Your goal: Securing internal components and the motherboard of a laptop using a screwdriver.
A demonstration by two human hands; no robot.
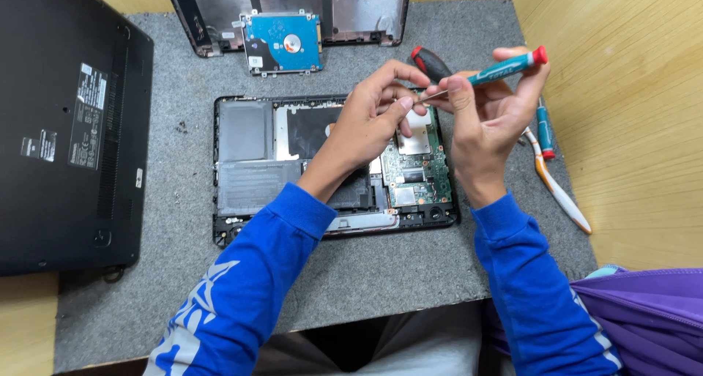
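my right hand (492,120) gripped a teal screwdriver (505,67), left hand (373,120) fingers pinched at its tip, above the opened laptop (249,164) on a grey mat surface (410,266); wood panel walls around.

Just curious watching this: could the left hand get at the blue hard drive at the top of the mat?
Probably yes. The left hand is pinching the screwdriver tip, but nothing lies between it and the hard drive.
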